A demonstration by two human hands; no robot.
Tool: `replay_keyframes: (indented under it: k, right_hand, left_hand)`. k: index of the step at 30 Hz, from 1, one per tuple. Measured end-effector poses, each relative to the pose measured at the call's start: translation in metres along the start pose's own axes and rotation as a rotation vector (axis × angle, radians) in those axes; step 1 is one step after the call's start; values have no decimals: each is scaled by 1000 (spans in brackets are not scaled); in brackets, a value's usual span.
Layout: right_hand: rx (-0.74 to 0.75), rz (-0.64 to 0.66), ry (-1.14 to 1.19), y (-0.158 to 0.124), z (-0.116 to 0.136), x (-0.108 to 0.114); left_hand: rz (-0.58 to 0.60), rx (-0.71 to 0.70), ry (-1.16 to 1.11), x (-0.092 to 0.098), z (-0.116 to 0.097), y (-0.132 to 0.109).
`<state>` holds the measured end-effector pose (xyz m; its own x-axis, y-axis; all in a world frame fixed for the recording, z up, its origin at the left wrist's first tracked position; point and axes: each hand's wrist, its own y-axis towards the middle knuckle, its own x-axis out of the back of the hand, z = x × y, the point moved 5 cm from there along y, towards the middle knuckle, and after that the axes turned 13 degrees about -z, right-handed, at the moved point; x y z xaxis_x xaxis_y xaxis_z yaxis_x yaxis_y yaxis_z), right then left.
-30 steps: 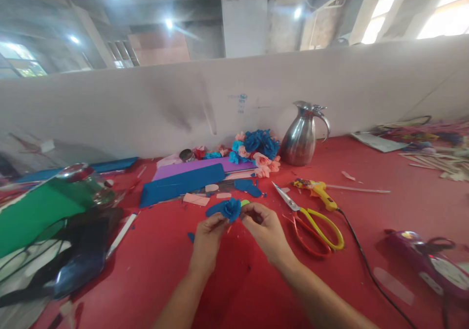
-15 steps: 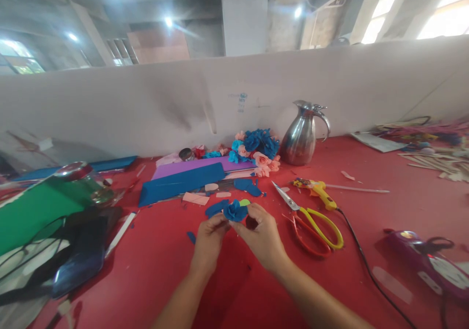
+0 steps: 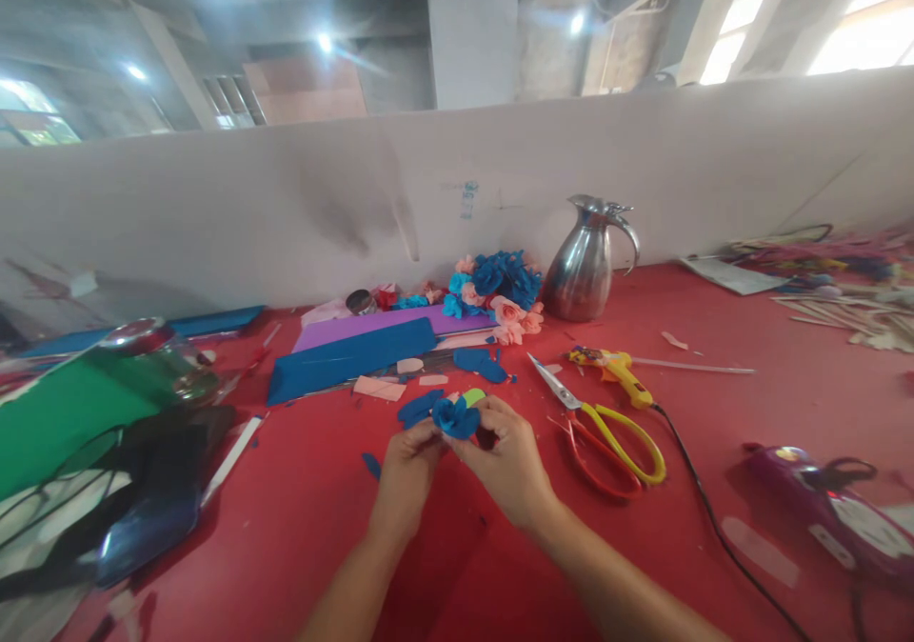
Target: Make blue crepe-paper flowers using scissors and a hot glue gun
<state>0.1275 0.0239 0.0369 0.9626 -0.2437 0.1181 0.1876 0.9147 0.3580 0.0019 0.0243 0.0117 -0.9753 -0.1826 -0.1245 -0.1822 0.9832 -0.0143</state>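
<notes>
Both my hands meet over the red table (image 3: 714,413), pinching a small blue foam flower (image 3: 455,417). My left hand (image 3: 405,475) grips it from below on the left, fingers curled. My right hand (image 3: 506,461) closes on its right side with thumb and fingers. A blue foam scrap (image 3: 418,405) and a small green piece (image 3: 474,396) lie just beyond the flower. Yellow-handled scissors (image 3: 606,423) lie open to the right of my right hand, over red-handled ones (image 3: 586,471).
A yellow glue gun (image 3: 618,373) with a black cord lies behind the scissors. A steel jug (image 3: 586,261), a pile of blue and pink foam flowers (image 3: 500,290), blue and purple foam sheets (image 3: 349,354), green sheet (image 3: 64,411) and purple device (image 3: 828,509) surround the spot.
My hands have drawn closer together around the blue flower and turned it a little; my right fingers now cover more of its right side.
</notes>
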Motion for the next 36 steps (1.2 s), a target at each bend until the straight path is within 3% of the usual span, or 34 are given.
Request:
replay_keyframes:
  k: [8, 18, 25, 36]
  right_hand:
    - [20, 2, -23, -1, -2, -1]
    - [-90, 15, 119, 3, -16, -2]
    - [-204, 75, 98, 5, -20, -3]
    - [-260, 109, 309, 3, -25, -9]
  left_hand:
    - [-29, 4, 26, 1, 0, 1]
    - [-42, 51, 51, -3, 2, -2]
    - [-155, 72, 66, 5, 1, -1]
    - [-85, 81, 57, -5, -6, -6]
